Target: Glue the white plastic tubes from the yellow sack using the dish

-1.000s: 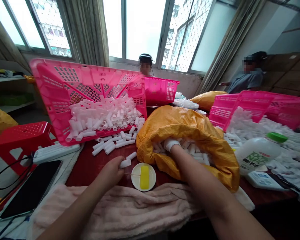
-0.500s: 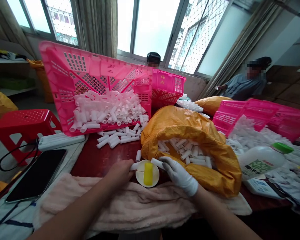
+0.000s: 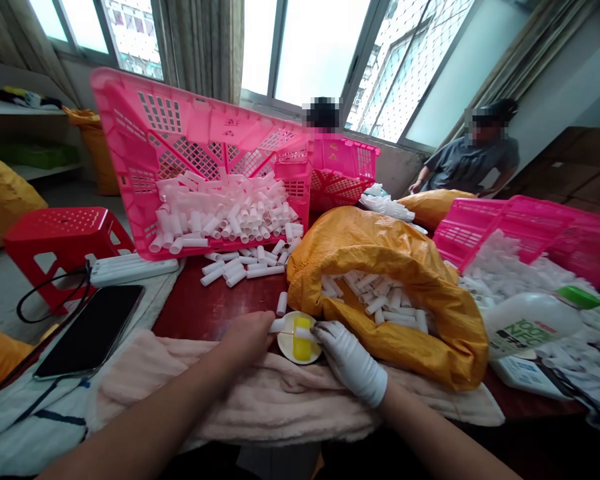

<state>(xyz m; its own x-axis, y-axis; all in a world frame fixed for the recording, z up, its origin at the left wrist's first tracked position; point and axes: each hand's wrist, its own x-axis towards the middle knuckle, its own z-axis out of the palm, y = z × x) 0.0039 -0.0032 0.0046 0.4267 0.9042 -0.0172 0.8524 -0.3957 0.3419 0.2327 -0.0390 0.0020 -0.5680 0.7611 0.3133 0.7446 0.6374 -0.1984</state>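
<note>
The bare left hand (image 3: 245,337) is curled closed on a white tube (image 3: 279,325), and the white-gloved right hand (image 3: 350,360) pinches a second tube (image 3: 304,333) in its fingertips, both tubes right over a small plate (image 3: 286,345) with a yellow sponge (image 3: 303,349) on it. Just behind, an orange sack (image 3: 455,333) holds loads more tubes, with a tilted pink basket (image 3: 220,127) of them beyond and a pink towel (image 3: 280,400) under the wrists.

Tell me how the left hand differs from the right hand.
The left hand is bare, while the right hand wears a white glove. The left hand sits left of the small white plate, the right hand right of it. Both grip a short white tube at the plate.
</note>
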